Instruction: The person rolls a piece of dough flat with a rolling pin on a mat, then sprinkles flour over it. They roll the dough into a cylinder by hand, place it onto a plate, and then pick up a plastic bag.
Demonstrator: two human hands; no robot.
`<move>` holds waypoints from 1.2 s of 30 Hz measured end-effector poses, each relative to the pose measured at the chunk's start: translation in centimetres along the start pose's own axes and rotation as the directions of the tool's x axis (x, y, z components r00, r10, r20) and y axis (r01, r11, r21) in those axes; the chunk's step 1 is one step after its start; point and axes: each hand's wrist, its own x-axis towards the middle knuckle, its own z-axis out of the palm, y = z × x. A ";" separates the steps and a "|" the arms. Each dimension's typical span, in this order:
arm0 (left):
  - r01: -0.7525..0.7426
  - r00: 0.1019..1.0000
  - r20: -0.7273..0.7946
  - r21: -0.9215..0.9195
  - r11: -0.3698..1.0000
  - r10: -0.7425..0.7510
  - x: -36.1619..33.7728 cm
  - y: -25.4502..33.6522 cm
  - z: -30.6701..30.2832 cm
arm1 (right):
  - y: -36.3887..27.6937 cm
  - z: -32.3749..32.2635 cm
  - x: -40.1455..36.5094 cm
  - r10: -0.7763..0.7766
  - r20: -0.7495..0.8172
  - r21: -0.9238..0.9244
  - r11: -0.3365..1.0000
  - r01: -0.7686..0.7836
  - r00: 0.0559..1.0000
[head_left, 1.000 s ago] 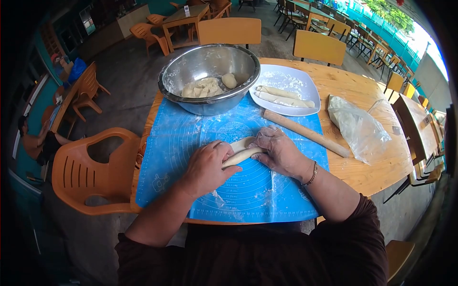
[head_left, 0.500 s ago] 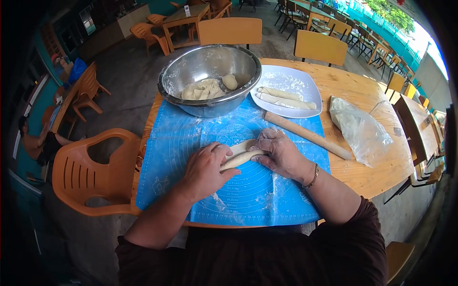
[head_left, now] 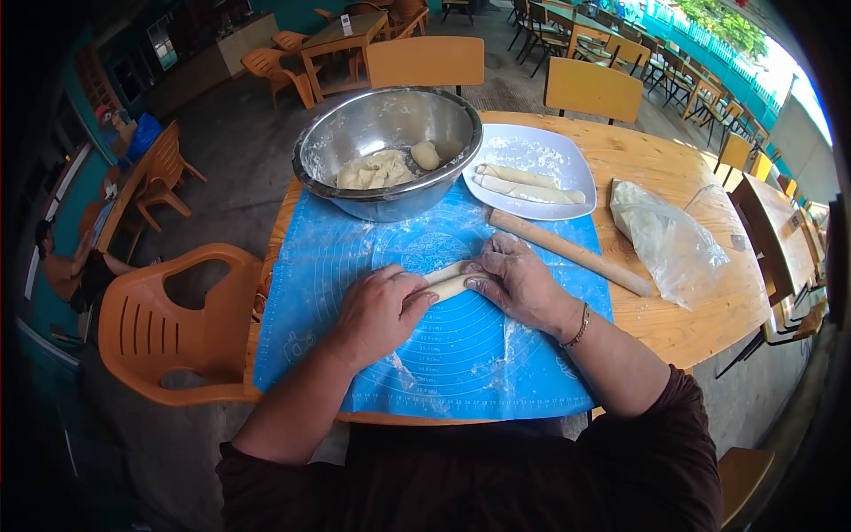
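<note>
Between my hands a pale strip of dough (head_left: pixel 448 285), partly rolled up lengthwise, lies over the blue pastry mat (head_left: pixel 443 372). My left hand (head_left: pixel 383 306) grips its left end, thumb along the near side. At the other end, the floury fingers of my right hand (head_left: pixel 510 279) pinch the dough. A wooden rolling pin (head_left: pixel 572 252) rests just beyond my right hand, slanting off the mat's edge. Two rolled dough pieces (head_left: pixel 530 188) lie on a white plate (head_left: pixel 570 155) dusted with flour. A steel bowl (head_left: pixel 390 208) holds a dough mass (head_left: pixel 374 170) and a small dough ball (head_left: pixel 425 155).
A crumpled clear plastic bag (head_left: pixel 669 244) lies on the wooden table (head_left: pixel 709 328) at the right. An orange plastic chair (head_left: pixel 177 324) stands close on the left. Two wooden chair backs (head_left: pixel 592 89) line the far side. Another person (head_left: pixel 66 262) sits at far left.
The dough's near edge has been folded further over, so the roll looks tighter and less of the open inner face shows. Both hands keep hold of its ends.
</note>
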 end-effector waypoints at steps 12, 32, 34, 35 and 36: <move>0.047 0.998 0.034 -0.005 0.999 -0.047 0.2 -0.1 -0.1 | -0.7 -0.1 -0.3 -0.008 -0.062 0.005 1.000 0.008 0.998; -0.012 0.998 -0.066 0.054 0.998 0.016 -0.2 0.6 0.1 | -1.0 0.1 0.0 0.024 -0.059 -0.059 0.998 -0.028 0.998; 0.023 0.998 -0.054 0.019 1.000 -0.022 0.1 -0.1 0.1 | -0.7 0.4 0.1 0.014 -0.078 -0.092 0.996 -0.021 0.997; 0.059 0.997 -0.040 -0.015 0.998 -0.059 0.1 -0.4 0.1 | -0.6 0.6 0.1 0.014 -0.077 -0.092 0.996 -0.021 0.997; 0.059 0.997 -0.041 -0.016 0.998 -0.060 0.0 -0.4 0.2 | -0.5 0.8 0.1 0.028 -0.086 -0.103 0.994 -0.037 0.996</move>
